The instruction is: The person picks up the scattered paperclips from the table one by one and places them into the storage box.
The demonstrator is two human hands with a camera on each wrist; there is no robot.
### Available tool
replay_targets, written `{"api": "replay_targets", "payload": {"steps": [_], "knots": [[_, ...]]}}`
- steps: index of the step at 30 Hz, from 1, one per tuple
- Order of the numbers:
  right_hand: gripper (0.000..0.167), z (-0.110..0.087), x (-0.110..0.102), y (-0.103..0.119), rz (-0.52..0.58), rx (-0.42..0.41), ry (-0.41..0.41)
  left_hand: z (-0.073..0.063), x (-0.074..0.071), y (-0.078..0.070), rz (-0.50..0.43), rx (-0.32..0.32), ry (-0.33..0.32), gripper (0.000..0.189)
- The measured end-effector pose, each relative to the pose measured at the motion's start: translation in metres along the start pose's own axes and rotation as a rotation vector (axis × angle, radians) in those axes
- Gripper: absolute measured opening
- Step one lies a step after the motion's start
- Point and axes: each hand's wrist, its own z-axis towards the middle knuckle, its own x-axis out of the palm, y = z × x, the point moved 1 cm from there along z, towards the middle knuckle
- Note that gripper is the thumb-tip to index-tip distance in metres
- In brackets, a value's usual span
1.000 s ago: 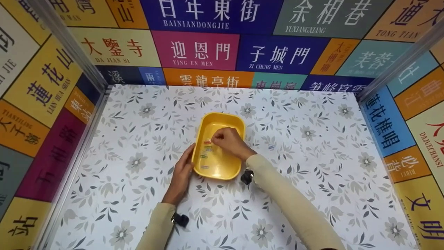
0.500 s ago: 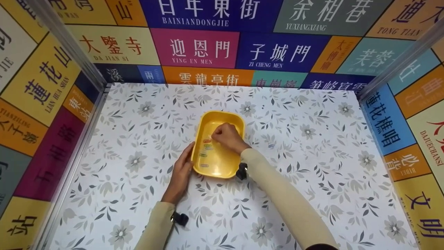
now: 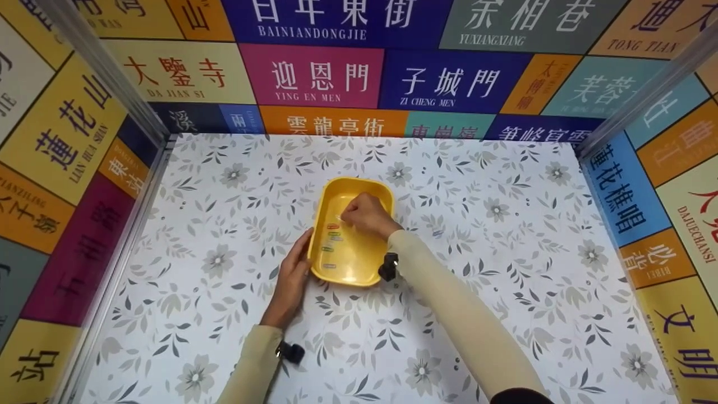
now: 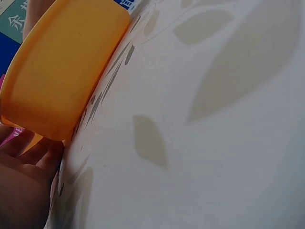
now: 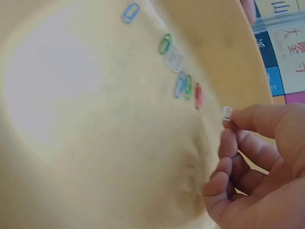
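Observation:
In the head view a yellow plastic tub (image 3: 353, 275) stands on the table. My left hand (image 3: 293, 275) rests against its left side, fingers fairly straight; the left wrist view shows those fingertips (image 4: 40, 149) touching the tub's outer wall. My right hand (image 3: 367, 213) is inside the tub. Thumb and index finger pinch a white paper clip (image 5: 227, 113), its far end hidden by the fingers. On the tub floor lie several loose paper clips in a rough row: a red one (image 5: 198, 96), a green one (image 5: 165, 44), a blue one (image 5: 130, 13), and a white one (image 5: 175, 59) among them.
A small pale blue clip-like piece (image 3: 437, 233) lies on the table to the right of the tub. The tabletop (image 3: 224, 303) has a white leaf-and-flower pattern. Printed panels with large characters (image 3: 314, 76) wall the table at the back and both sides.
My right hand has shifted slightly farther back and left inside the tub, its forearm following. A white clip now shows at its fingertips. The left hand keeps its place against the tub.

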Motion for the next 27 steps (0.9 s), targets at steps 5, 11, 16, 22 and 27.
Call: {"api": "replay_targets", "payload": {"steps": [5, 11, 16, 22, 27], "knots": [[0.039, 0.002, 0.0, 0.004, 0.011, 0.005, 0.02, 0.0, -0.001, 0.0, -0.002, 0.0, -0.014, 0.066], [0.041, 0.004, 0.004, 0.007, 0.006, 0.065, 0.01, 0.001, 0.0, 0.0, -0.011, -0.012, -0.009, 0.065], [0.038, 0.006, 0.007, 0.008, 0.009, 0.093, -0.014, 0.001, 0.001, 0.0, -0.001, -0.015, -0.011, 0.063], [0.037, 0.012, 0.009, 0.004, 0.002, 0.076, -0.035, 0.001, 0.001, 0.0, -0.011, -0.031, -0.015, 0.065], [0.042, 0.023, 0.012, -0.007, -0.023, -0.012, -0.046, 0.001, 0.0, 0.0, -0.008, -0.035, -0.009, 0.066]]}}
